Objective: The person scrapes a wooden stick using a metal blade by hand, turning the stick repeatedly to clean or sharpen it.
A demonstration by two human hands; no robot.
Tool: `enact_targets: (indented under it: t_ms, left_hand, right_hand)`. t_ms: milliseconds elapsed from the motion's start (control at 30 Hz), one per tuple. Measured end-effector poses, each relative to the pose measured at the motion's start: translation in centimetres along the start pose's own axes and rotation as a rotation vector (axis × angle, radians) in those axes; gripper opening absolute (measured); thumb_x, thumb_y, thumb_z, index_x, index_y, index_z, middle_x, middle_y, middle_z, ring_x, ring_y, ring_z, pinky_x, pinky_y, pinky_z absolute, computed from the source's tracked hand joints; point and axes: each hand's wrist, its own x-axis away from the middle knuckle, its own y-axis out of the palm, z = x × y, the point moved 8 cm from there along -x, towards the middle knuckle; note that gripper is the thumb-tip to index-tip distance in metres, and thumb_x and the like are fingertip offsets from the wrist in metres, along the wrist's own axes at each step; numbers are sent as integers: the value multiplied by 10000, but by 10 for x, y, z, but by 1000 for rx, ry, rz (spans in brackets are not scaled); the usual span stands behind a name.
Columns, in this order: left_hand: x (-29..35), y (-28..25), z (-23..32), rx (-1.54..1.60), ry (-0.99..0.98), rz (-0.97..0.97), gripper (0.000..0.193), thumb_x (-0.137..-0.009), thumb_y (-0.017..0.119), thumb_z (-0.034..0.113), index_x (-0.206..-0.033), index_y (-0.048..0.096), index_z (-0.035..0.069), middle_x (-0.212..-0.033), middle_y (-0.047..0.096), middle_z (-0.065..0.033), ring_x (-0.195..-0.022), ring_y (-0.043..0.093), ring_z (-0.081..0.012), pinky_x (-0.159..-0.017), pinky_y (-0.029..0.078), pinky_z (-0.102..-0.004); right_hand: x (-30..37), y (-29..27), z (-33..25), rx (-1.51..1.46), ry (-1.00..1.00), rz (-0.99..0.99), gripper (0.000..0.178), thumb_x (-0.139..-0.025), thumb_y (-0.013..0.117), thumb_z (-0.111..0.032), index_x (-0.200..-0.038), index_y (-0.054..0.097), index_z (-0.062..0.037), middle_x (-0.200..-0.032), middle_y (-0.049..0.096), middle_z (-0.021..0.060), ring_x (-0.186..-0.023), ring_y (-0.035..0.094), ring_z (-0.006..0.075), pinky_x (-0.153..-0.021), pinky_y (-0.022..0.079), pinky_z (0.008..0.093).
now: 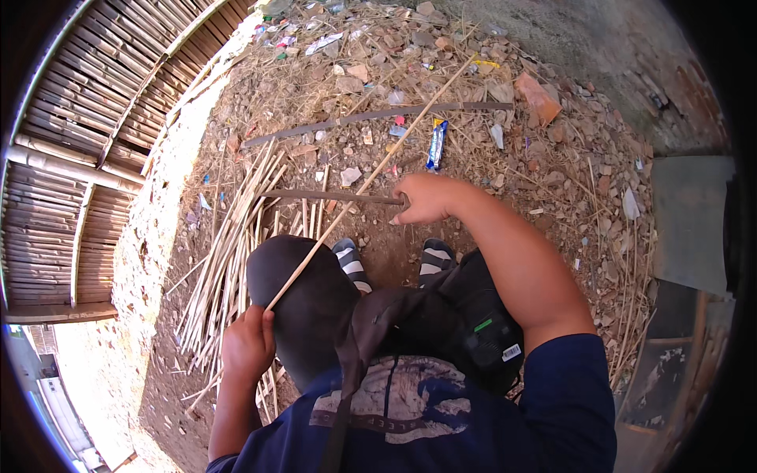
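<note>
My left hand point(248, 343), at my left knee, is closed around the near end of a long thin bamboo stick point(398, 148). The stick slants up and to the right, over the littered ground. My right hand point(426, 197) is closed on the end of a long, narrow, dark knife point(331, 196), its handle mostly hidden in the fist. The knife points left and crosses the stick around its middle; I cannot tell whether they touch. Left of my knee lies a loose pile of similar bamboo sticks point(225, 260), under the knife's tip.
My sandalled feet point(352, 264) stand on bare dirt. Beyond them lie a dark curved strip point(378, 116), a blue wrapper point(437, 145), an orange piece point(538, 98), stones and straw. A bamboo slat wall point(87, 102) stands left, a grey wall point(631, 71) right.
</note>
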Motion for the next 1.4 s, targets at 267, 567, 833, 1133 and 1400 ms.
enact_targets:
  t_ms: [267,567,833,1133,1400]
  left_hand:
    - [2,-7,5,-55,20,47,262,-997,492,290,-863,511,66,-734,618,-202,-631,593,-435,-555,440,-544]
    - [-1,1,0,-40,8,28,246,-973,534,278,-859,504,63,-720,610,-205,-641,597,-433,-561,443,-540]
    - [-9,-5,-1,71,14,-60,236,-980,525,258,-856,506,58,-722,615,-219,-658,592,-460,-578,439,-551]
    - [-3,-7,1,15,-5,8,229,-981,530,263,-870,525,63,-723,616,-220,-638,591,-451,-565,435,-546]
    - [-6,-4,-4,99,45,-8,244,-991,513,263,-867,519,53,-721,611,-225,-655,587,-452,-580,433,-545]
  right_hand:
    - [16,-29,41,-201,261,71,691,-754,744,-342,-1280,563,69,-896,671,196,-803,655,291,-702,517,383]
    - [21,-10,35,-305,309,-140,717,-732,769,-377,-1249,577,81,-968,674,244,-915,674,335,-755,525,402]
    - [11,-12,13,15,4,158,611,-736,764,-400,-1154,637,27,-914,676,203,-824,664,307,-733,518,396]
    - [16,-26,6,-2,124,137,607,-740,751,-380,-1179,637,24,-1049,668,252,-979,658,369,-871,514,417]
    - [24,-37,42,-329,279,190,744,-745,748,-427,-1263,577,79,-1033,672,268,-954,677,342,-828,520,427]
